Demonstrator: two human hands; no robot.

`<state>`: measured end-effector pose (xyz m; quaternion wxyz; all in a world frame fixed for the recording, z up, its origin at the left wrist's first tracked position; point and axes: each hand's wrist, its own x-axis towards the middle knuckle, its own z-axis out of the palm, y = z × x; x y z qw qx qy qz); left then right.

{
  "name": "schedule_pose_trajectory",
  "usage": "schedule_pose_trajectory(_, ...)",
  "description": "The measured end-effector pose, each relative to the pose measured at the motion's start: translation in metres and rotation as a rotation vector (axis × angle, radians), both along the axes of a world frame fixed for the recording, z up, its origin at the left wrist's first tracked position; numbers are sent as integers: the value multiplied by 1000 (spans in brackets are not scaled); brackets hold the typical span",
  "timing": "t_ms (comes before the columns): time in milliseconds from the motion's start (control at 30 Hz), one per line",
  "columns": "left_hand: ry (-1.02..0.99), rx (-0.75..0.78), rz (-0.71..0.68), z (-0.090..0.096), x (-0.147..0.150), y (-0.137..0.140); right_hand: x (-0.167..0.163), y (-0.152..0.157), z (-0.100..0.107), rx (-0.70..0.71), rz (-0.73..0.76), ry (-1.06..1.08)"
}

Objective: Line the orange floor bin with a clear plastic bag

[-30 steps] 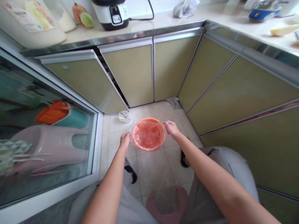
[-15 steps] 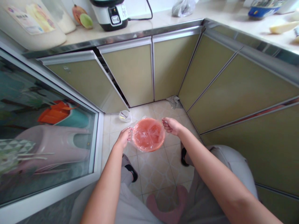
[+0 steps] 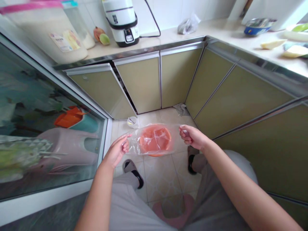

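A clear sheet of plastic film is stretched between my hands, above an orange basin on the tiled floor. Its left end is pinched in my left hand, and my right hand is closed on the other end. Through the film the basin's inside shows pinkish orange; whether it holds anything is unclear. Just behind it stands a small clear bowl with something thin lying in it.
Cabinets close in the back and right; one door at left hangs ajar. A glass door stands at my left. A grey cloth lies in the corner. A pink stool is between my legs. A rice cooker sits on the counter.
My hands have moved apart, pulling the film wider and tauter over the basin. The view has tilted up a little, showing more of the counter.
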<state>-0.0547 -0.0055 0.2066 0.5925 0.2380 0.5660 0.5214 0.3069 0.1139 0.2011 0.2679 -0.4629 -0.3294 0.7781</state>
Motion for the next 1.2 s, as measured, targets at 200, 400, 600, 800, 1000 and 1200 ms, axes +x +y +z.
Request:
schedule_pose_trajectory(200, -60, -10, -60, 52, 16, -65, 43, -70, 27, -49, 5, 60)
schedule_pose_trajectory(400, -134, -30, -48, 95, 23, -122, 81, -132, 57, -139, 27, 110)
schedule_pose_trajectory(600, -202, -62, -21, 98, 23, -127, 93, -144, 72, -160, 30, 129)
schedule_pose_trajectory(800, -244, -166, -17, 44, 12, -95, 72, -104, 33, -215, -33, 60)
schedule_pose_trajectory(1000, -204, -292, -77, -28, 1, -65, 33, -53, -40, -283, -99, -200)
schedule_pose_trajectory(1200, 86, -546, -202, -103, 0, -38, 2, -35, -122, -276, 3, -572)
